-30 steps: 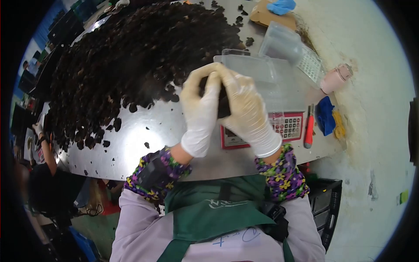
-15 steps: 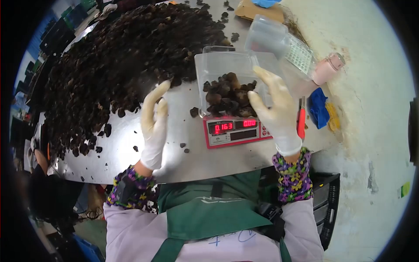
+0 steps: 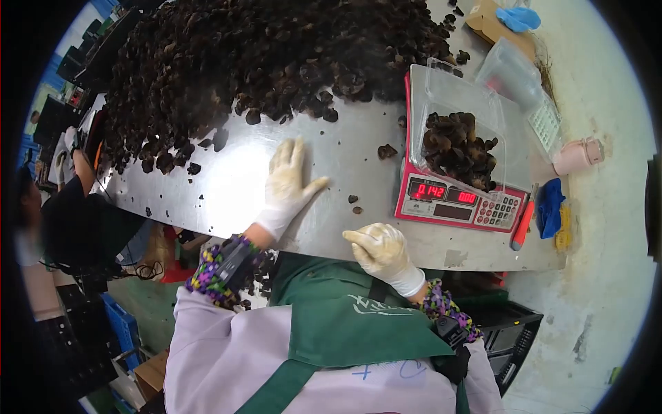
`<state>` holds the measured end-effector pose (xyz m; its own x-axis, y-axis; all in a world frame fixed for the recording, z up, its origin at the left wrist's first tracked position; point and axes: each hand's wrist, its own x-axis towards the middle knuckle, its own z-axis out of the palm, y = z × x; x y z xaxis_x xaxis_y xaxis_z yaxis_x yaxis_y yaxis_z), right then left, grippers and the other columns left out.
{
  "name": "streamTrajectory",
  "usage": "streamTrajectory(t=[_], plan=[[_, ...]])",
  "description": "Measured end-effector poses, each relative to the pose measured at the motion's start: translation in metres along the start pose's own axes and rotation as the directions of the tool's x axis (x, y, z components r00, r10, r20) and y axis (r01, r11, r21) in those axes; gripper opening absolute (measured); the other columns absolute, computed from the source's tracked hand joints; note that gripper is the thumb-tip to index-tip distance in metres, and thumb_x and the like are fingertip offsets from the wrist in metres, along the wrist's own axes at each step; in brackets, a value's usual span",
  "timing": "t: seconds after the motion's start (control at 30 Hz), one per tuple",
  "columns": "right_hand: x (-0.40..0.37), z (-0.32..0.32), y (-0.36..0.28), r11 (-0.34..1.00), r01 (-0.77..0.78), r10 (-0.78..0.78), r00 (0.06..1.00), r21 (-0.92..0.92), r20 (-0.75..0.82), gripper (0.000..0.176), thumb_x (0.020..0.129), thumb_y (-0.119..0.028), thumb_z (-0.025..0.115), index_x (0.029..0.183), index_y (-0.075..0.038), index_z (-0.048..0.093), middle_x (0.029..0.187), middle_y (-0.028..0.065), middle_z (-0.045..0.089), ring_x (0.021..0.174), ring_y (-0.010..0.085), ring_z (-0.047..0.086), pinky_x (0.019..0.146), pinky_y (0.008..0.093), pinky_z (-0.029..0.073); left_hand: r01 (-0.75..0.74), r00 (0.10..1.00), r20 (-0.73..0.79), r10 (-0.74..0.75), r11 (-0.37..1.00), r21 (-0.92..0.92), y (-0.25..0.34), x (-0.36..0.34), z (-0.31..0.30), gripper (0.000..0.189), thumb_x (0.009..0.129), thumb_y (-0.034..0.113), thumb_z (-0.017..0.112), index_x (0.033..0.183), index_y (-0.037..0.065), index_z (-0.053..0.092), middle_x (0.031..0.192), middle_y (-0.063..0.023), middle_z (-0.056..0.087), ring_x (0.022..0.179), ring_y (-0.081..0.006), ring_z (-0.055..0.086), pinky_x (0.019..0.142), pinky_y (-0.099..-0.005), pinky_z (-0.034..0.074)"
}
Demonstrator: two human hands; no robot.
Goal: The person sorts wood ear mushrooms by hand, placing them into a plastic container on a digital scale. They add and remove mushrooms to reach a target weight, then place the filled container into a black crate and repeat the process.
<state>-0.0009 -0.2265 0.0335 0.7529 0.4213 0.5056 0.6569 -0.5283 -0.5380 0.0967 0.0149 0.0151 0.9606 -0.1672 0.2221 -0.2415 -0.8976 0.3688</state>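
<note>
My left hand [image 3: 288, 188], in a white glove, lies on the steel table with its fingers stretched out and nothing in it. Near the table's front edge, my gloved right hand [image 3: 380, 254] is closed with its fingers curled in; whatever may be inside is hidden. To its right stands a red and white digital scale [image 3: 420, 207] reading 0.142. On the scale rests a clear plastic box [image 3: 452, 86] with dark wood ear mushrooms [image 3: 460, 148] in it. A large heap of wood ear mushrooms [image 3: 276, 48] covers the far side of the table.
Right of the scale lie a red-handled knife [image 3: 524, 224], a blue cloth [image 3: 549, 208] and a pink bottle [image 3: 578, 156]. Clear containers [image 3: 514, 72] and a cardboard piece [image 3: 500, 29] are behind. At far left, a co-worker's arm [image 3: 84, 169] reaches toward a table.
My right hand has left the box and closed near the table's front edge. My left hand now lies flat. The reading fell from 0.163 to 0.142. The view has shifted.
</note>
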Motion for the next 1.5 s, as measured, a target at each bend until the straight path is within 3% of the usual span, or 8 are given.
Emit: streamTrajectory(t=[0.33,0.43,0.6,0.67,0.97,1.13,1.33,1.5], plan=[[-0.005,0.012,0.009,0.99,-0.121,0.127,0.989,0.074,-0.081,0.018,0.086,-0.011,0.07,0.103,-0.015,0.071,0.081,0.0039,0.062,0.074,0.0254,0.062,0.065,0.0398,0.05,-0.321,0.938,0.078,0.338,0.931,-0.171,0.04,0.046,0.035,0.088,0.088,0.056,0.067,0.15,0.0,0.039,0.15,-0.0258,0.043,0.14,-0.0419,0.041,0.115,-0.0455,0.038],[-0.004,0.012,0.008,0.993,-0.101,0.107,0.989,0.064,-0.097,0.018,0.086,-0.01,0.07,0.103,-0.015,0.071,0.081,0.004,0.062,0.074,0.0257,0.062,0.066,0.0397,0.05,-0.37,0.813,0.246,0.528,0.795,-0.481,0.057,0.025,0.025,0.084,0.088,0.047,0.071,0.152,0.004,0.039,0.15,-0.0285,0.042,0.14,-0.0456,0.039,0.116,-0.0491,0.036],[-0.005,0.012,0.008,0.99,-0.116,0.125,0.985,0.075,-0.116,0.018,0.086,-0.009,0.07,0.103,-0.015,0.071,0.081,0.004,0.062,0.073,0.0259,0.061,0.065,0.0399,0.049,-0.258,0.946,0.093,0.311,0.895,-0.364,0.042,0.053,0.026,0.082,0.089,0.05,0.069,0.152,0.005,0.041,0.152,-0.0277,0.041,0.142,-0.0433,0.038,0.117,-0.0512,0.033],[-0.004,0.012,0.009,0.991,-0.115,0.123,0.984,0.072,-0.125,0.018,0.086,-0.009,0.07,0.103,-0.015,0.071,0.081,0.0039,0.062,0.073,0.0258,0.061,0.065,0.04,0.049,-0.39,0.91,0.095,0.405,0.91,-0.139,0.034,0.065,0.04,0.08,0.091,0.053,0.064,0.152,0.005,0.041,0.155,-0.0258,0.039,0.145,-0.0426,0.035,0.12,-0.0521,0.029],[0.0,0.008,0.006,0.987,-0.131,0.148,0.964,0.09,-0.22,0.018,0.086,-0.006,0.07,0.102,-0.012,0.072,0.08,0.0044,0.064,0.071,0.0272,0.062,0.064,0.0389,0.051,-0.471,0.79,0.237,0.566,0.806,-0.359,0.066,0.025,0.028,0.09,0.089,0.057,0.064,0.156,0.005,0.034,0.155,-0.0256,0.04,0.144,-0.0444,0.036,0.121,-0.0525,0.027],[-0.005,0.009,0.007,0.994,-0.084,0.096,0.972,0.068,-0.212,0.017,0.086,-0.006,0.069,0.102,-0.012,0.072,0.08,0.0053,0.064,0.069,0.028,0.061,0.063,0.0398,0.051,-0.569,0.757,0.158,0.634,0.758,-0.32,0.069,0.025,0.031,0.065,0.088,0.046,0.069,0.139,0.008,0.055,0.139,-0.0195,0.054,0.127,-0.0401,0.052,0.106,-0.051,0.043],[-0.009,0.012,0.01,0.988,-0.14,0.148,0.975,0.059,-0.167,0.018,0.086,-0.012,0.07,0.103,-0.015,0.07,0.075,0.0035,0.06,0.07,0.0253,0.061,0.063,0.0397,0.049,-0.412,0.906,0.073,0.417,0.908,-0.076,0.036,-0.025,0.009,0.016,0.09,0.021,0.069,0.096,0.007,0.064,0.093,-0.0134,0.063,0.087,-0.0344,0.06,0.078,-0.0465,0.049],[-0.005,0.01,0.008,0.99,-0.108,0.12,0.983,0.091,-0.141,0.018,0.085,-0.009,0.07,0.102,-0.015,0.07,0.076,0.0026,0.062,0.07,0.0242,0.062,0.063,0.039,0.048,0.057,0.995,-0.085,-0.049,0.994,0.093,-0.051,-0.111,-0.047,0.015,0.091,0.013,0.065,0.079,0.006,0.058,0.078,-0.0159,0.059,0.078,-0.0367,0.057,0.071,-0.048,0.045]])
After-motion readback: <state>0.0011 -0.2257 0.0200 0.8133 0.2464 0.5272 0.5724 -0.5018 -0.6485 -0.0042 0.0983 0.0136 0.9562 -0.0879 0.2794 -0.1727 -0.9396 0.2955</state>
